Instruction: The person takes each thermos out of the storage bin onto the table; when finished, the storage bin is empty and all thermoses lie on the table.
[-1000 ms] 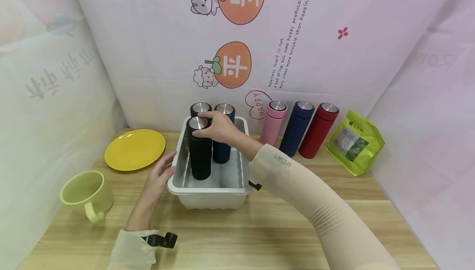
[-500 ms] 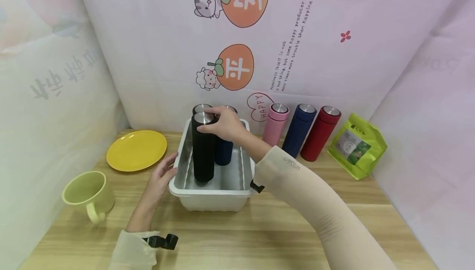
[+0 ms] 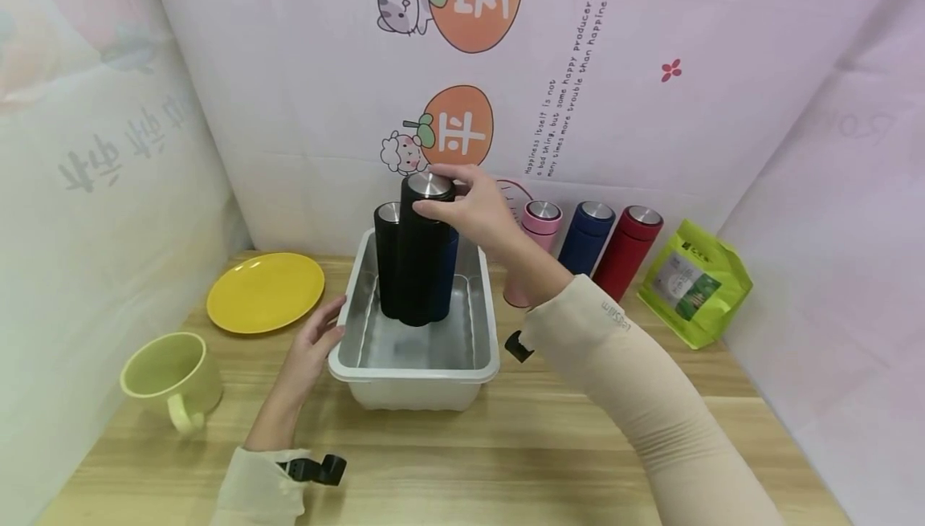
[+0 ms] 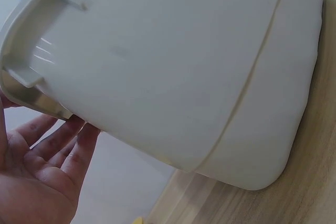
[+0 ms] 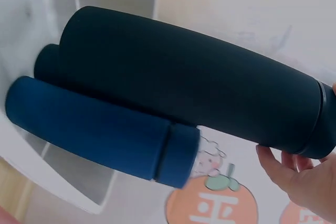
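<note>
My right hand [image 3: 477,206] holds a black thermos bottle [image 3: 421,261] by its silver-topped lid, thumb on the near side. The bottle is raised above the floor of a white plastic bin [image 3: 412,375] and nearly upright. Behind it in the bin stand another black thermos [image 3: 387,261] and a dark blue thermos [image 3: 449,277], the blue one mostly hidden in the head view but plain in the right wrist view [image 5: 94,129]. My left hand [image 3: 312,345] rests against the bin's left side, its straight fingertips at the rim, as the left wrist view [image 4: 47,161] shows.
Right of the bin stand a pink thermos [image 3: 540,225], a blue thermos [image 3: 587,241] and a red thermos [image 3: 629,253], then a green pouch [image 3: 695,285]. A yellow plate [image 3: 266,293] and a yellow-green mug [image 3: 172,373] are at left. Printed cloth walls enclose the table.
My right hand has lifted the black thermos from the bin's left front part and moved it up, back and right, in front of the blue one. The left hand stays at the bin.
</note>
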`<act>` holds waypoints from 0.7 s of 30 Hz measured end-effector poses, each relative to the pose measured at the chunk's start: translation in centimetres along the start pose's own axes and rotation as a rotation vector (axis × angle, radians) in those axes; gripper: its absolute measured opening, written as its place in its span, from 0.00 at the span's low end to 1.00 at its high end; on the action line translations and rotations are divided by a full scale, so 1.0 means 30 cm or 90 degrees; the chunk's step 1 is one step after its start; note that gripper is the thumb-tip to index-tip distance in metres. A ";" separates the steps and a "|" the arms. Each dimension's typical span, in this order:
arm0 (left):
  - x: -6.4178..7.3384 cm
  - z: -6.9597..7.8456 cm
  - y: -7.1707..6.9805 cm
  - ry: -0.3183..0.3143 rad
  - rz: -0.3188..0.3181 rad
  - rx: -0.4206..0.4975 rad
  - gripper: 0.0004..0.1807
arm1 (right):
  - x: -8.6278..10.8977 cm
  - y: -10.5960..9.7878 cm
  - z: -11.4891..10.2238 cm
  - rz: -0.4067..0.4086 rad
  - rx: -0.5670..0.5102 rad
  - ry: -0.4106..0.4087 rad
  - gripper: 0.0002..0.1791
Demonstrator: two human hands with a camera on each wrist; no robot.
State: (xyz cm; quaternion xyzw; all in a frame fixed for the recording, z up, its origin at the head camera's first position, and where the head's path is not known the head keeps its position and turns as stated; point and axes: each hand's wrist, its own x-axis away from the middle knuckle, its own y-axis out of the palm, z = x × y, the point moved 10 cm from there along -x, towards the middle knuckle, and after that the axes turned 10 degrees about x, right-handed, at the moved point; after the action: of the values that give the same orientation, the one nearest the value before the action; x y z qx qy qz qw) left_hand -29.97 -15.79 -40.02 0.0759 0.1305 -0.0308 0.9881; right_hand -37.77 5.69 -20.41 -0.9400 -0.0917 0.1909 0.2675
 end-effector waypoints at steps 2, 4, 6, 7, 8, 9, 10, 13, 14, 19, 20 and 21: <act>0.000 -0.004 -0.001 -0.005 0.000 -0.001 0.26 | 0.004 -0.034 -0.006 0.008 -0.010 0.006 0.30; -0.001 -0.007 -0.002 -0.009 -0.001 -0.002 0.26 | 0.008 -0.071 -0.012 0.017 -0.005 0.011 0.30; -0.002 -0.010 -0.004 -0.014 -0.002 -0.003 0.26 | 0.014 -0.109 -0.013 0.027 -0.002 0.026 0.30; -0.003 -0.012 -0.004 -0.015 -0.003 -0.004 0.26 | 0.018 -0.127 -0.014 0.027 0.000 0.031 0.30; -0.003 -0.013 -0.003 -0.015 -0.004 -0.003 0.26 | 0.023 -0.145 -0.017 0.028 -0.003 0.032 0.30; -0.004 -0.014 -0.003 -0.015 -0.005 -0.003 0.26 | 0.029 -0.165 -0.018 0.031 -0.001 0.035 0.30; -0.005 -0.015 -0.003 -0.015 -0.006 -0.002 0.26 | 0.035 -0.183 -0.018 0.034 -0.003 0.038 0.30; -0.006 -0.015 0.000 -0.015 -0.011 0.002 0.26 | 0.051 -0.241 -0.027 0.047 -0.013 0.022 0.30; -0.006 -0.014 0.001 -0.015 -0.012 0.004 0.26 | 0.056 -0.259 -0.028 0.052 -0.014 0.018 0.30; -0.005 -0.011 0.002 -0.018 -0.014 0.010 0.27 | 0.090 -0.332 -0.002 0.062 -0.005 0.024 0.30; -0.004 -0.012 0.001 -0.019 -0.014 0.011 0.26 | 0.099 -0.344 0.009 0.061 -0.002 0.031 0.30; -0.004 -0.012 0.001 -0.020 -0.014 0.010 0.26 | 0.109 -0.357 0.021 0.063 0.004 0.037 0.30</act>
State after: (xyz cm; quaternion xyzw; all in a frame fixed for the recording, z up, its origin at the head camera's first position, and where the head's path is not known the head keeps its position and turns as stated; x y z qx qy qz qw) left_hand -30.17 -15.70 -40.33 0.0821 0.1154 -0.0438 0.9890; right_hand -35.81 15.89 -16.13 -0.9477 -0.0368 0.1766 0.2634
